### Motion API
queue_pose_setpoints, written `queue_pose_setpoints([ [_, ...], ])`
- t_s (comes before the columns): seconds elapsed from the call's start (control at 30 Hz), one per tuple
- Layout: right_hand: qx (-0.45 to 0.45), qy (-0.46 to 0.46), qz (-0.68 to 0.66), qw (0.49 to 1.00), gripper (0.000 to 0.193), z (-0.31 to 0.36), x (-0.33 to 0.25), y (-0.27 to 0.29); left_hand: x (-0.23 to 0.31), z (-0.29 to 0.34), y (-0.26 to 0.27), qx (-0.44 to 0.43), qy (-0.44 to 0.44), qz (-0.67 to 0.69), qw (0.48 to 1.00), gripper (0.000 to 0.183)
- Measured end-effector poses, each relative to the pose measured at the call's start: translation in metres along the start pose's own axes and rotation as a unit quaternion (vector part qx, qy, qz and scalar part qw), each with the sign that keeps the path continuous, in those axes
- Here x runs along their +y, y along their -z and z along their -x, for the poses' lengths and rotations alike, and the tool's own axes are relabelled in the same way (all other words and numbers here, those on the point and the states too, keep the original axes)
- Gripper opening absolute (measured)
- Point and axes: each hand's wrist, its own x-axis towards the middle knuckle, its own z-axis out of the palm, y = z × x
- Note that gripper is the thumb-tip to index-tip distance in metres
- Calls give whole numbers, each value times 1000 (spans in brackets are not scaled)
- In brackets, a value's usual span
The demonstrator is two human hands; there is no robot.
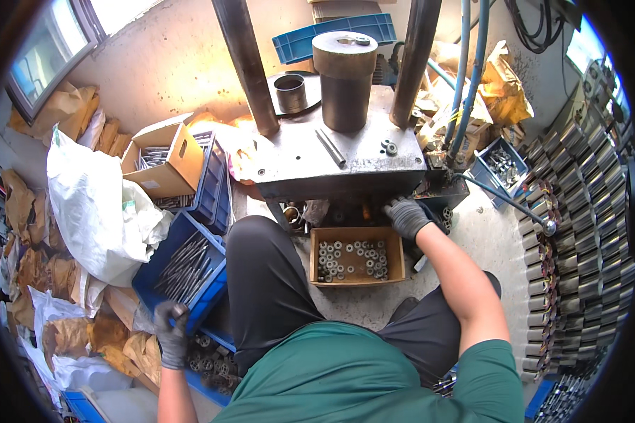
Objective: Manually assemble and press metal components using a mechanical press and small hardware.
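Lying in the blue bin (210, 285), the rods (187, 266) should prove weighty, stiff, perhaps slippery, best held mid-length. Your left grip (171, 328) curls beside them, your right grip (407, 217) by the press (363, 151); whether either pinches anything cannot be told.

No txt, lbls, nos. or signs legible anywhere.

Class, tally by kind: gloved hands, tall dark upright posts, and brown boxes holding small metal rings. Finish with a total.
Gloved hands: 2
Tall dark posts: 2
Brown ring boxes: 1
Total: 5
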Motion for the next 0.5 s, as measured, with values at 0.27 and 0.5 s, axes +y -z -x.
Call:
queue_pose_setpoints([
  [0.27, -149, -156, -17, 976, 22, 12, 18, 2, 184, -183, -115, 21, -201, 182, 962, 21],
  [0.5, 227, -211, -468, 827, 20, 107, 77, 28, 268, -211, -292, -250, -40, 565, 785, 24],
])
